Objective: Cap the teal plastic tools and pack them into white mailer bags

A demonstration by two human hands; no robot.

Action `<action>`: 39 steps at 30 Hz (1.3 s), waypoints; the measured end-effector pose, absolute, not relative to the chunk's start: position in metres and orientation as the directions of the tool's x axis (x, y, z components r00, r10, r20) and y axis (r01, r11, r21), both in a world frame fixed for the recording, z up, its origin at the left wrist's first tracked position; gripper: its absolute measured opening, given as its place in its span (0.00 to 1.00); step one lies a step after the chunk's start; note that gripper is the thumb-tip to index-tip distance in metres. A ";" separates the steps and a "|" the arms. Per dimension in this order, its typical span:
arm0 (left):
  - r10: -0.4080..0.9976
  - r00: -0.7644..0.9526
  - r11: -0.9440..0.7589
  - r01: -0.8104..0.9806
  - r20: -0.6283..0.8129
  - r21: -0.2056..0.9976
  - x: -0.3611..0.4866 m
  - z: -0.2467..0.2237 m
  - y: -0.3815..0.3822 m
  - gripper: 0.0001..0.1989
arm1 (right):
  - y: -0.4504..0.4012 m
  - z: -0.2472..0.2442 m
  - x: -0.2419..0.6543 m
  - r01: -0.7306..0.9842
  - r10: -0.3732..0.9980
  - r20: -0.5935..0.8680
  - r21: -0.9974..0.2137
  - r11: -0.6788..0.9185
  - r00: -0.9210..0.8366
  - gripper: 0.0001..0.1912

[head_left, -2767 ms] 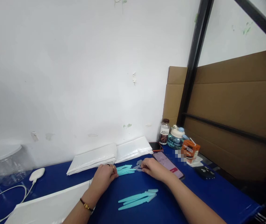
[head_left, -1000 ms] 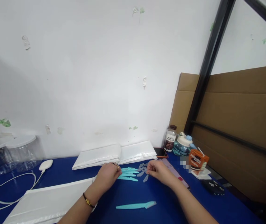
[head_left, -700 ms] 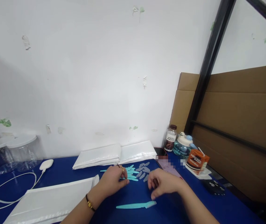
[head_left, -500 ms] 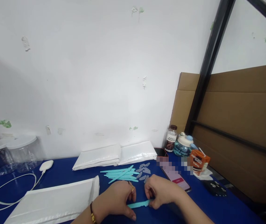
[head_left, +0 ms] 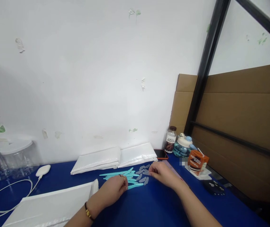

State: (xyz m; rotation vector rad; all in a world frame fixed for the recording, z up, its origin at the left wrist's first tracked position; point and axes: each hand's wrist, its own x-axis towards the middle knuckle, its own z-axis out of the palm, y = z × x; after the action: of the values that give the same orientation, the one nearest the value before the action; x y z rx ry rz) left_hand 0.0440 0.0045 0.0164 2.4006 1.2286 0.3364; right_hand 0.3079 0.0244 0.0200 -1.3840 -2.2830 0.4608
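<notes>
The left hand (head_left: 118, 186) pinches a turquoise razor (head_left: 137, 185) at the razor pile (head_left: 112, 174). Right of the pile, the right hand (head_left: 152, 172) touches translucent blade covers (head_left: 139, 177), its grip unclear.

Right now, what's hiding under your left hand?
Turquoise sticks poke out past the left hand, above the blue table. The hand covers whatever is right beneath it, so I can't tell what's there.

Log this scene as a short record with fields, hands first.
left hand: at the teal sticks, grip unclear
right hand: beside the small translucent pieces, grip unclear
behind the sticks: folded white packets
near left: large white packet
far right: brown-capped bottle, orange carton
surface: blue tabletop
</notes>
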 end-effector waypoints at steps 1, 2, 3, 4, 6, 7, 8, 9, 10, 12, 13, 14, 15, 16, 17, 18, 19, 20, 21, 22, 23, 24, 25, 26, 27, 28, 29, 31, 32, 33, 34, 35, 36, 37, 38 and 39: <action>0.819 0.574 -0.487 0.692 0.002 0.533 0.044 0.018 0.004 0.09 | 0.027 0.020 0.310 0.768 0.905 0.210 -0.480 0.424 -0.369 0.07; 0.816 0.577 -0.444 0.660 -0.031 0.605 0.045 0.019 0.004 0.08 | 0.029 0.019 0.311 0.779 0.910 0.223 -0.472 0.414 -0.349 0.07; 0.808 0.585 -0.396 0.623 -0.066 0.675 0.047 0.019 0.003 0.08 | 0.030 0.018 0.311 0.782 0.910 0.229 -0.466 0.415 -0.347 0.07; 0.796 0.596 -0.347 0.586 -0.100 0.733 0.048 0.018 0.002 0.07 | 0.030 0.017 0.310 0.775 0.904 0.226 -0.465 0.428 -0.364 0.07; 0.779 0.613 -0.278 0.527 -0.133 0.803 0.052 0.013 0.002 0.07 | 0.027 0.016 0.306 0.743 0.878 0.209 -0.470 0.476 -0.431 0.08; 0.778 0.614 -0.259 0.511 -0.137 0.819 0.052 0.010 0.003 0.07 | 0.025 0.015 0.304 0.723 0.857 0.198 -0.467 0.509 -0.475 0.08; 0.780 0.610 -0.244 0.500 -0.138 0.831 0.053 0.007 0.004 0.07 | 0.023 0.013 0.302 0.706 0.835 0.185 -0.459 0.540 -0.518 0.08; 0.783 0.607 -0.231 0.489 -0.138 0.841 0.053 0.005 0.006 0.07 | 0.022 0.012 0.299 0.695 0.815 0.171 -0.443 0.566 -0.554 0.09; 0.783 0.606 -0.216 0.477 -0.141 0.852 0.052 0.003 0.008 0.07 | 0.021 0.010 0.297 0.692 0.800 0.158 -0.423 0.584 -0.579 0.10; 0.780 0.609 -0.195 0.452 -0.142 0.870 0.050 0.000 0.011 0.07 | 0.021 0.007 0.293 0.701 0.789 0.136 -0.386 0.600 -0.600 0.10; 0.778 0.613 -0.190 0.440 -0.138 0.878 0.049 0.000 0.012 0.06 | 0.021 0.005 0.291 0.707 0.789 0.130 -0.373 0.601 -0.601 0.10; 0.776 0.616 -0.187 0.429 -0.134 0.884 0.049 -0.001 0.013 0.06 | 0.020 0.005 0.290 0.712 0.789 0.127 -0.364 0.600 -0.601 0.09; 0.776 0.617 -0.184 0.420 -0.131 0.889 0.048 0.000 0.014 0.05 | 0.020 0.005 0.289 0.713 0.788 0.129 -0.359 0.603 -0.602 0.08; 0.775 0.618 -0.182 0.413 -0.127 0.892 0.048 0.000 0.014 0.05 | 0.019 0.006 0.288 0.710 0.787 0.139 -0.359 0.606 -0.601 0.07; 0.774 0.621 -0.180 0.406 -0.126 0.896 0.048 0.000 0.014 0.06 | 0.019 0.007 0.288 0.706 0.788 0.155 -0.368 0.606 -0.596 0.07; 0.772 0.622 -0.175 0.402 -0.128 0.899 0.048 0.001 0.013 0.06 | 0.018 0.010 0.289 0.700 0.794 0.173 -0.389 0.599 -0.583 0.06; 0.770 0.624 -0.169 0.398 -0.131 0.902 0.049 0.002 0.013 0.07 | 0.017 0.012 0.291 0.690 0.804 0.189 -0.428 0.584 -0.563 0.06; 0.768 0.626 -0.163 0.395 -0.135 0.904 0.049 0.002 0.012 0.08 | 0.016 0.015 0.292 0.673 0.819 0.197 -0.485 0.559 -0.539 0.06; 0.767 0.626 -0.156 0.392 -0.138 0.907 0.049 0.003 0.012 0.08 | 0.017 0.017 0.295 0.646 0.837 0.194 -0.556 0.524 -0.512 0.06; 0.767 0.626 -0.151 0.390 -0.142 0.908 0.049 0.003 0.012 0.08 | 0.017 0.018 0.297 0.607 0.856 0.181 -0.635 0.478 -0.484 0.06; 0.767 0.625 -0.149 0.388 -0.141 0.910 0.049 0.004 0.012 0.08 | 0.019 0.018 0.298 0.557 0.875 0.166 -0.713 0.425 -0.455 0.06; 0.768 0.626 -0.150 0.387 -0.140 0.910 0.049 0.004 0.012 0.08 | 0.021 0.017 0.300 0.500 0.892 0.153 -0.782 0.372 -0.424 0.06; 0.767 0.626 -0.152 0.384 -0.137 0.911 0.048 0.004 0.013 0.08 | 0.024 0.016 0.301 0.440 0.909 0.145 -0.838 0.322 -0.390 0.06; 0.767 0.627 -0.154 0.380 -0.133 0.912 0.048 0.004 0.013 0.08 | 0.026 0.013 0.301 0.382 0.926 0.138 -0.882 0.277 -0.352 0.07; 0.767 0.628 -0.153 0.377 -0.131 0.913 0.048 0.003 0.014 0.08 | 0.029 0.010 0.300 0.327 0.940 0.129 -0.915 0.236 -0.316 0.09; 0.768 0.627 -0.149 0.374 -0.132 0.915 0.048 0.003 0.014 0.08 | 0.031 0.008 0.299 0.275 0.951 0.115 -0.941 0.196 -0.286 0.10; 0.769 0.625 -0.142 0.372 -0.134 0.917 0.047 0.003 0.015 0.08 | 0.032 0.006 0.297 0.224 0.958 0.098 -0.961 0.162 -0.269 0.12; 0.775 0.617 -0.128 0.368 -0.139 0.921 0.047 0.002 0.015 0.08 | 0.032 0.004 0.294 0.128 0.961 0.073 -0.986 0.111 -0.268 0.13; 0.778 0.613 -0.123 0.367 -0.140 0.922 0.047 0.002 0.016 0.08 | 0.031 0.004 0.292 0.087 0.959 0.072 -0.991 0.100 -0.275 0.13; 0.780 0.610 -0.119 0.367 -0.141 0.923 0.047 0.001 0.016 0.08 | 0.030 0.006 0.290 0.054 0.957 0.079 -0.994 0.098 -0.280 0.13; 0.782 0.607 -0.118 0.366 -0.141 0.923 0.047 0.001 0.016 0.08 | 0.028 0.008 0.289 0.032 0.956 0.091 -0.994 0.104 -0.278 0.14; 0.783 0.607 -0.119 0.366 -0.140 0.923 0.047 0.000 0.016 0.08 | 0.027 0.010 0.288 0.022 0.957 0.098 -0.994 0.109 -0.273 0.14; 0.784 0.606 -0.120 0.365 -0.138 0.923 0.047 0.000 0.016 0.08 | 0.025 0.012 0.288 0.021 0.959 0.102 -0.994 0.111 -0.264 0.14; 0.785 0.605 -0.122 0.363 -0.134 0.924 0.047 -0.001 0.017 0.08 | 0.024 0.014 0.288 0.022 0.961 0.102 -0.994 0.111 -0.259 0.15; 0.786 0.605 -0.125 0.360 -0.129 0.925 0.048 -0.001 0.017 0.08 | 0.024 0.015 0.288 0.025 0.961 0.097 -0.994 0.107 -0.258 0.15; 0.787 0.605 -0.127 0.356 -0.124 0.926 0.048 -0.002 0.017 0.08 | 0.024 0.016 0.289 0.030 0.962 0.091 -0.994 0.102 -0.258 0.15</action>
State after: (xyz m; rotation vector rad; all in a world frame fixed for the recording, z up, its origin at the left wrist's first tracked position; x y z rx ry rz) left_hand 0.0477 0.0170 -0.0017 1.7254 0.9438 0.4858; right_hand 0.2886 0.0235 0.0158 -1.0332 -1.4748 1.3008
